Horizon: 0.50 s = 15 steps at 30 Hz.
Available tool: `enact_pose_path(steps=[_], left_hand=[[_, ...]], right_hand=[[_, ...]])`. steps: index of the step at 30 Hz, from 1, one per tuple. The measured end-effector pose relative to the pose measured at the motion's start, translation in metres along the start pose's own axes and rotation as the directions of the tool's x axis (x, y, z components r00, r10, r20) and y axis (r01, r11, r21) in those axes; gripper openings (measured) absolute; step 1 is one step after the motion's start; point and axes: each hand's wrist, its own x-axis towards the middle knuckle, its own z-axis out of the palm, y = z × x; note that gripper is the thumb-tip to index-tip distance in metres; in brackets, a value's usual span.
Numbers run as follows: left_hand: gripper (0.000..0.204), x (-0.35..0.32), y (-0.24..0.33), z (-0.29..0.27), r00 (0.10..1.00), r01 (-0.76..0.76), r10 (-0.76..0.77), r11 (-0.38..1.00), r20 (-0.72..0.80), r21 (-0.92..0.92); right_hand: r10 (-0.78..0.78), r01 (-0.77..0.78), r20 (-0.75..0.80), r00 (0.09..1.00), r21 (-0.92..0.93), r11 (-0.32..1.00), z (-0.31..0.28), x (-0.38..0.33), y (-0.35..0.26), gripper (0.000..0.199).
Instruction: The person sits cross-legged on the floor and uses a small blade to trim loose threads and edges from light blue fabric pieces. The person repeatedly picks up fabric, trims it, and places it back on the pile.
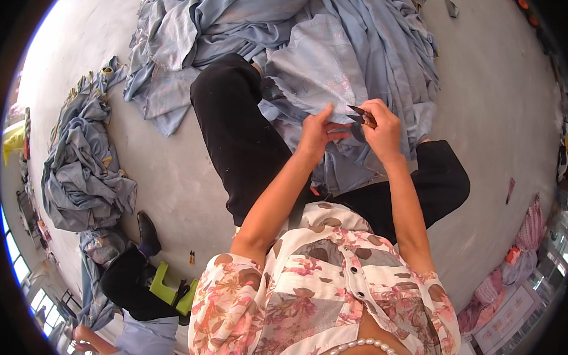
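Observation:
My right hand (382,129) is closed round small dark thread snips (356,115), their blades pointing left and spread apart. Just left of the blades, my left hand (317,132) holds the edge of a pale blue-grey printed fabric (319,69) between thumb and fingers. That piece lies at the near side of a big heap of the same cloth (388,50), which spreads over the floor in front of my legs. A thread at the blades is too fine to make out.
My bent legs in black trousers (232,125) flank the cloth. Another fabric pile (87,177) lies at left. At lower left sits another person in a light blue top (144,338), beside a green low stool (162,286). Pink bundles (486,291) lie at right on the grey floor (487,91).

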Motion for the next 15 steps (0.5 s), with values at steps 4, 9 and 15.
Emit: enact_pose_path(steps=[4,9,15], left_hand=[[0.032,0.027,0.014,-0.045,0.961,-0.112,0.043,0.964,-0.274,-0.242],[0.028,0.029,0.008,-0.044,0.968,-0.140,0.063,0.940,-0.244,-0.312],[0.027,-0.003,0.029,-0.017,0.970,-0.226,0.234,0.967,0.061,-0.115]], right_hand=[[-0.017,0.020,-0.090,0.996,0.034,0.999,0.004,-0.003,-0.003,0.029],[0.084,-0.083,-0.156,0.984,0.010,0.996,-0.036,-0.022,0.016,0.029],[0.200,-0.200,-0.227,0.953,0.026,0.980,-0.045,-0.033,0.051,0.023]])
